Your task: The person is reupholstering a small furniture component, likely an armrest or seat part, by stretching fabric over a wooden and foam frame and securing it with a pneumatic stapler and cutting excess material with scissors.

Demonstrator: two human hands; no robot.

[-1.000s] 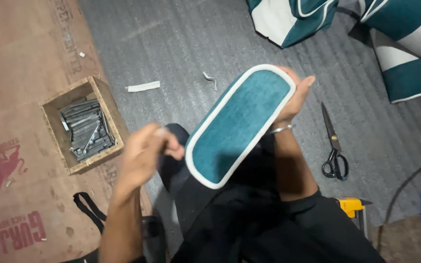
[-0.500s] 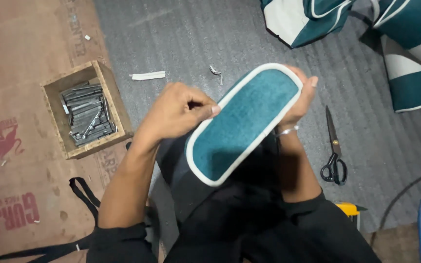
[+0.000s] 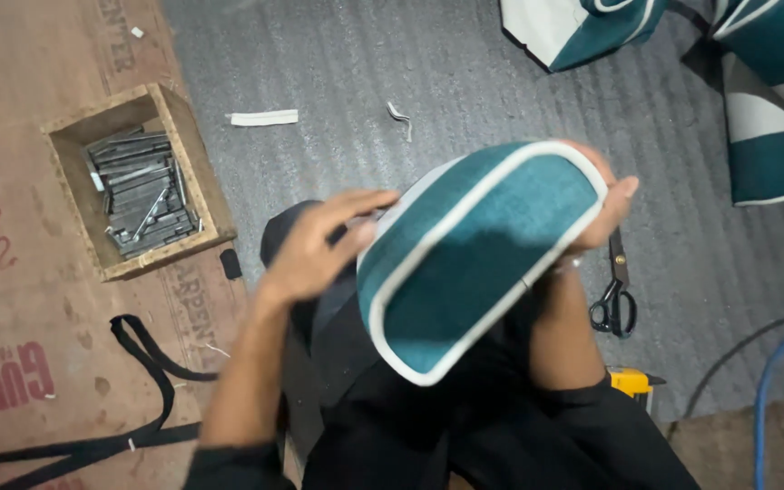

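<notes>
Teal cushion panel (image 3: 478, 259) with white piping fully edged, raised over lap, right hand (image 3: 602, 204) fingers clasping far end, left hand (image 3: 319, 245) fingers spread loose against near edge.

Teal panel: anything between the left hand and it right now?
Nothing visible. The left hand is open at the near-left edge of the teal panel, fingers spread at its white piping; contact unclear. The right hand grips the far end.

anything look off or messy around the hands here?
Minor clutter only: two white trim scraps lie loose on the grey mat, and the scissors lie beside the right hand. Nothing looks damaged.
</notes>
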